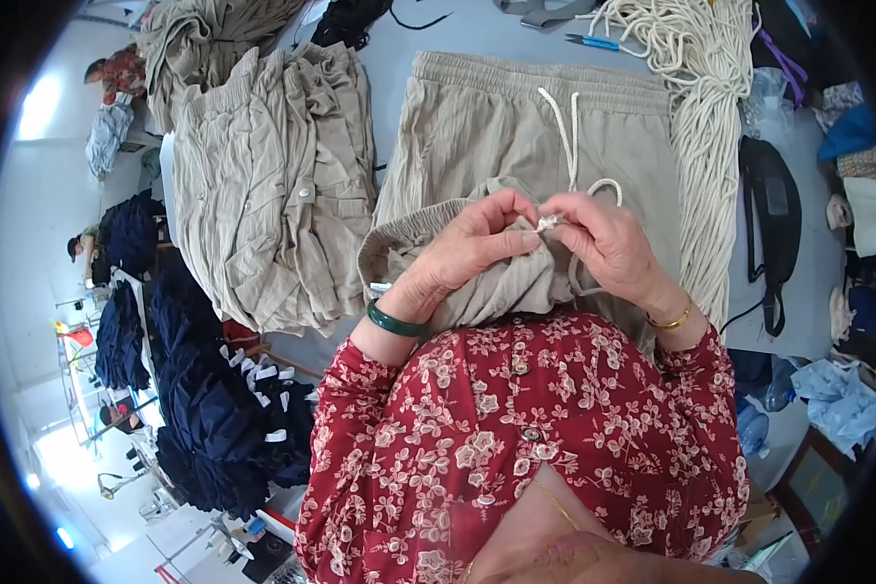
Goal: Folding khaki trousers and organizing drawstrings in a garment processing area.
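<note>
My left hand [474, 241] pinches the gathered cloth of a beige garment [493, 296] with an elastic waistband. Between the fingertips of my right hand [613, 244] is the frayed-looking end of a cream cord [547, 222], right against my left thumb. The exact spot where cord and cloth meet is partly hidden by my fingers. Under both hands lies a pair of beige drawstring trousers [474, 117], flat, its waistband away from me. Two cream drawstring ends [571, 139] rest on its front. A loop of cord [606, 188] shows just above my right hand.
A thick bundle of cream cords [704, 190] runs down the table's right side. Blue-handled thread snips [591, 41] lie at the back. Folded beige garments [270, 197] are piled at left. A black pouch with a strap [770, 219] lies at right. Dark blue garments [212, 409] hang at lower left.
</note>
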Motion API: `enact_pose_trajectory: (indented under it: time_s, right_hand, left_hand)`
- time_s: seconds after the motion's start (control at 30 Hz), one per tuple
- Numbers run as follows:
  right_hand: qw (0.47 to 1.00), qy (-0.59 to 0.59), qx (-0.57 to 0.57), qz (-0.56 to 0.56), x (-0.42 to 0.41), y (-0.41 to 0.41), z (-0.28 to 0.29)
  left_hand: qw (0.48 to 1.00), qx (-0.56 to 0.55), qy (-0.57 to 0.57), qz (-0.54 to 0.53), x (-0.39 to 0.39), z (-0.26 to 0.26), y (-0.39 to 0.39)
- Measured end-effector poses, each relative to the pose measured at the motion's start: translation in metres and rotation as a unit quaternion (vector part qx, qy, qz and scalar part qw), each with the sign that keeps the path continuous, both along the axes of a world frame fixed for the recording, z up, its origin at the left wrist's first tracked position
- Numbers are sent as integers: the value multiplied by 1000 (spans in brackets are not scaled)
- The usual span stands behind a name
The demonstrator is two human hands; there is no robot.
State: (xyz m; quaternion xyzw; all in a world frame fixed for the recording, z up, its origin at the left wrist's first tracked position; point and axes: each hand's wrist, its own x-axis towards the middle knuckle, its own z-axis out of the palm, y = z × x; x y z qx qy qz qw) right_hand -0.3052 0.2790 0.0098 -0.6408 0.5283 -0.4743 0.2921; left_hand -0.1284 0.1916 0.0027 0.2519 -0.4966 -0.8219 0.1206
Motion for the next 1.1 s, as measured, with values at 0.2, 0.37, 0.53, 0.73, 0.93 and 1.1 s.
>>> enact_pose_trajectory:
  time_s: [0.2, 0.37, 0.53, 0.73, 0.93, 1.1]
  right_hand:
    - [981, -59, 175, 51, -8, -1, 13]
    - [989, -2, 134, 60, -13, 2, -1]
    - [999, -34, -9, 35, -18, 0, -12]
    - [848, -303, -227, -371, -163, 22, 38]
    - [937, 207, -73, -271, -100, 25, 28]
    - [968, 179, -123, 127, -9, 9, 14]
  left_hand:
    - [999, -44, 11, 20, -7, -8, 5]
    - [988, -149, -35, 5, -8, -17, 7]
    - [949, -295, -107, -28, -10, -21, 11]
    - [900, -405, -161, 2, -10, -2, 15]
    - [876, -453, -143, -84, -5, 6, 23]
    - [839, -517, -125, -114, -6, 34, 42]
